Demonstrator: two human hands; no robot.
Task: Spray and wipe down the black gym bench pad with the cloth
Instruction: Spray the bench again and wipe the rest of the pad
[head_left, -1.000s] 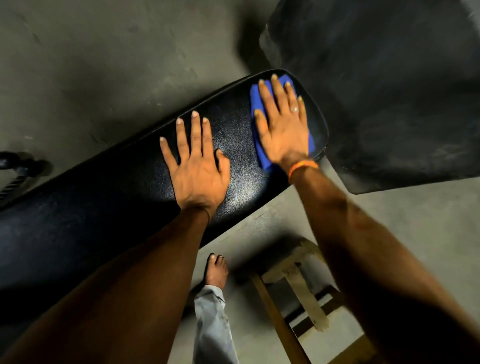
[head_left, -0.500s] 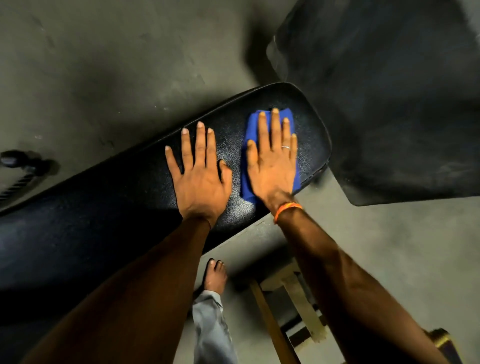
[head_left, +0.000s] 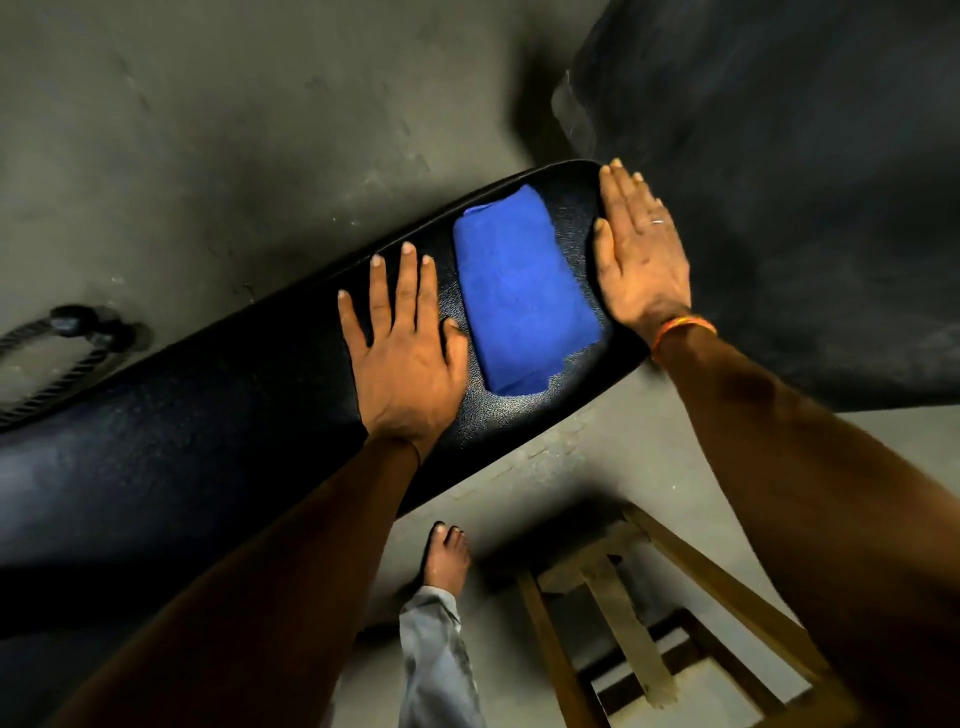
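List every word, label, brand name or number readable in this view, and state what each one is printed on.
None: no readable text appears anywhere in this view.
The folded blue cloth, the black textured gym bench pad, the wooden stool and the orange wristband show no print, logo or number.

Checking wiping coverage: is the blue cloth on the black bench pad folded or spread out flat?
Folded: the blue cloth lies as a compact, thick rectangle with rounded, doubled-over edges on the black padded bench.
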